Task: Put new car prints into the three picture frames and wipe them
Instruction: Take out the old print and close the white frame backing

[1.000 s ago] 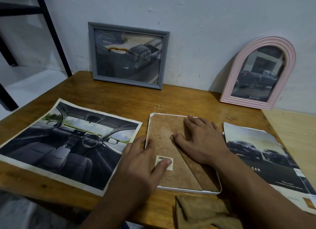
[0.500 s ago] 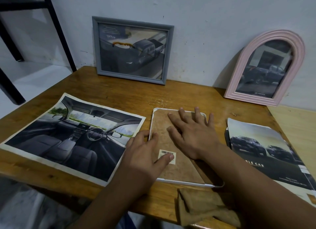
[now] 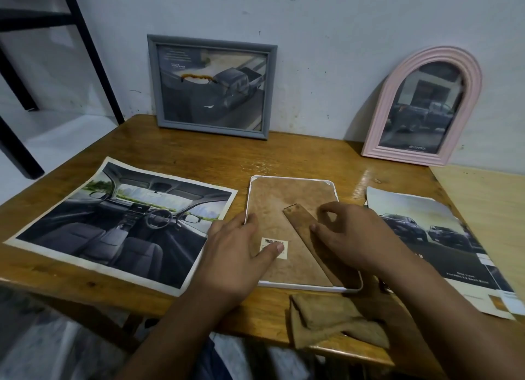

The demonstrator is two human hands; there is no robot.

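A white frame point(image 3: 298, 286) lies face down mid-table, its brown backing board point(image 3: 284, 198) and fold-out stand point(image 3: 301, 218) facing up. My left hand point(image 3: 235, 252) rests on the frame's left edge, thumb on the barcode sticker. My right hand point(image 3: 355, 237) hovers over the backing's right part with fingers curled, its thumb tip touching the stand; nothing is gripped. A large car-interior print point(image 3: 113, 220) lies to the left. A grey frame point(image 3: 272, 93) and a pink arched frame point(image 3: 471, 95) lean on the wall, each holding a car picture.
A car brochure point(image 3: 426, 237) lies right of the white frame, and a brown cloth point(image 3: 326, 323) sits at the wooden table's point(image 3: 284, 155) front edge. A paler board point(image 3: 488, 203) adjoins the table on the right. Black metal bars point(image 3: 93, 56) stand at the far left.
My right hand slid back from the top of the backing and its fingers curled from flat, uncovering the stand. My left hand stayed put.
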